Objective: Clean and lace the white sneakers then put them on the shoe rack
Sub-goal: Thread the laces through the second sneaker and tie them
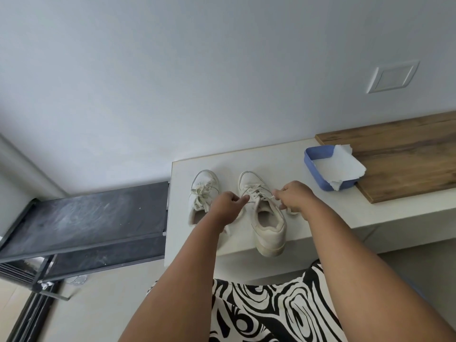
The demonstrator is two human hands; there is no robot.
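Note:
Two white sneakers stand side by side on a white counter (291, 156), toes toward the wall. The left sneaker (202, 191) has its laces bunched in a knot over the tongue. The right sneaker (267, 223) is laced, and its heel sticks out over the counter's front edge. My left hand (228, 206) pinches a lace end at the left side of the right sneaker. My right hand (294, 198) pinches the other lace end at its right side. A loose lace end trails on the counter below my right hand.
A blue tray (318, 176) with a crumpled white paper towel (343, 166) sits right of the shoes, partly on a wooden board (404, 156). A dark metal shoe rack (93, 218) stands left of the counter, its top shelf dusty. A wall plate (392, 76) is on the wall.

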